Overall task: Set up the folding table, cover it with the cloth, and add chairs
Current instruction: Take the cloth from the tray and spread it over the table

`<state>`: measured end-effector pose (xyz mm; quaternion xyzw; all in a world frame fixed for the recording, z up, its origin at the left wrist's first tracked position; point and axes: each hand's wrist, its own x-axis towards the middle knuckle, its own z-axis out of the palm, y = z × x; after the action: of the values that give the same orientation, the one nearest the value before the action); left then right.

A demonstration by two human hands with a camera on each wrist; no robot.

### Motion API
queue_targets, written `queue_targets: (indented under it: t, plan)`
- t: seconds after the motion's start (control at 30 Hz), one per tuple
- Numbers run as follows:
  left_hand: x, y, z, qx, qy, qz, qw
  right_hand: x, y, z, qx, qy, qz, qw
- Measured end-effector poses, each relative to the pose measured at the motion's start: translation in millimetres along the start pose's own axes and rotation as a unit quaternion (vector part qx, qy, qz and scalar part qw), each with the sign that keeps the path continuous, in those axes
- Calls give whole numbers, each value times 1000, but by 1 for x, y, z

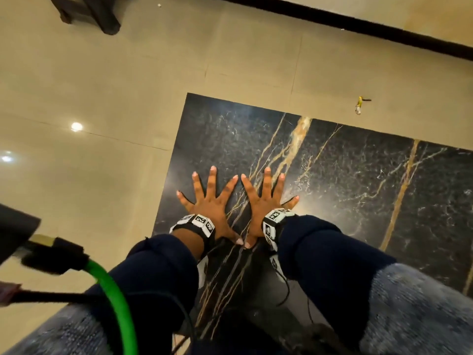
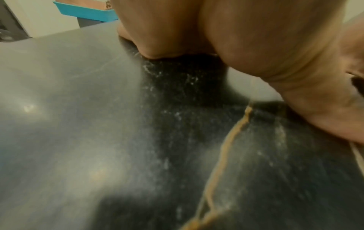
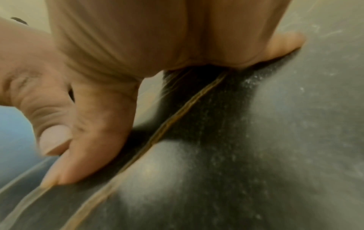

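The table top [image 1: 345, 175] is black marble-patterned with gold veins and stands over a beige tiled floor. My left hand [image 1: 208, 201] lies flat on it near its left edge, fingers spread wide. My right hand [image 1: 266, 198] lies flat beside it, fingers spread too, and the two thumbs touch near the front. Close up, the left wrist view has the left palm [image 2: 256, 38] pressed on the dark surface [image 2: 138, 140]. The right palm [image 3: 157, 38] presses the top [image 3: 275, 140] with the thumb down. No cloth or chair shows.
Dark wooden furniture legs [image 1: 102, 19] stand on the floor at the far left. A black skirting strip [image 1: 358, 24] runs along the far wall. A small yellow and white scrap [image 1: 359, 105] lies on the floor beyond the table. A green cable [image 1: 115, 298] hangs near my left arm.
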<state>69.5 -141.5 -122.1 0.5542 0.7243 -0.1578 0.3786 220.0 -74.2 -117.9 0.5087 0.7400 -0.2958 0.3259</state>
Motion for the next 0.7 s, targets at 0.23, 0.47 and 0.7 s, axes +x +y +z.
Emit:
queue_targets:
  t: [0.23,0.47,0.7]
  plan:
    - [-5,1,0,1,16,3,1000,0,6,4,6,10,-35,999]
    - [-39,2,16,4,16,-17,1000,-56,64,46,13,69,-92,993]
    - [-99,59,103,46,-12,1,999,-145,201,126,89,116,-13,989]
